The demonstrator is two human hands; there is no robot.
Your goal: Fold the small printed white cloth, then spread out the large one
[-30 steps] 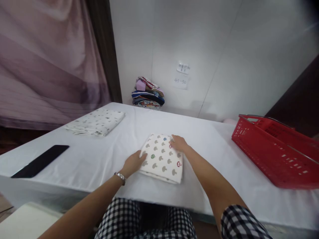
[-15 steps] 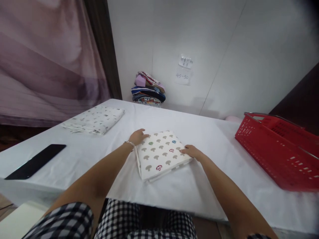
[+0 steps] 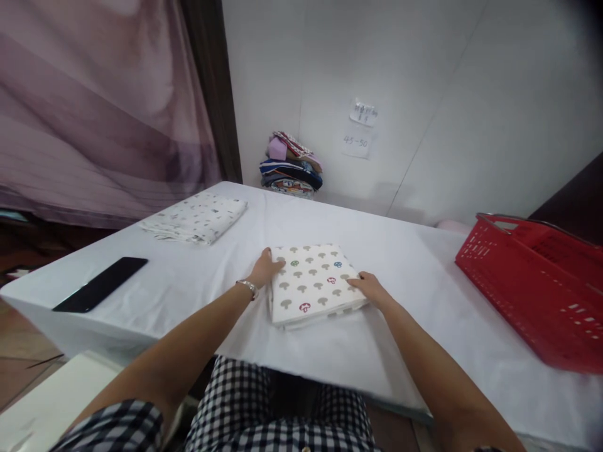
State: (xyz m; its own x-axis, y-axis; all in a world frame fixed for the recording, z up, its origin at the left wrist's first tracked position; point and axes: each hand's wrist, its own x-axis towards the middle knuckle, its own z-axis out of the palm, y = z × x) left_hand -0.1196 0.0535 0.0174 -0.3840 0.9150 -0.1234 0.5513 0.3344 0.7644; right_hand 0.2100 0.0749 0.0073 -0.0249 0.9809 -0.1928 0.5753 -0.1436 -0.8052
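Observation:
A folded white cloth (image 3: 313,285) printed with beige mushrooms and a few coloured ones lies in front of me on the white-covered table (image 3: 391,251). At its left edge my left hand (image 3: 266,269) grips the fabric, thumb on top and the other fingers mostly out of sight. My right hand (image 3: 370,287) pinches the right corner, its thumb and fingers near the edge. Both hands are closed on the cloth, which rests flat and roughly square.
Another folded white cloth (image 3: 200,216) with small dark prints lies at the far left. Nearer me is a black phone-like slab (image 3: 101,284). A red plastic basket (image 3: 522,289) stands at the right. Stacked folded fabrics (image 3: 292,166) sit by the wall, below paper notes (image 3: 358,139).
The view has turned slightly left, so the table's things appear further right. Both hands keep hold of the mushroom-print cloth, whose near left corner now looks squarer.

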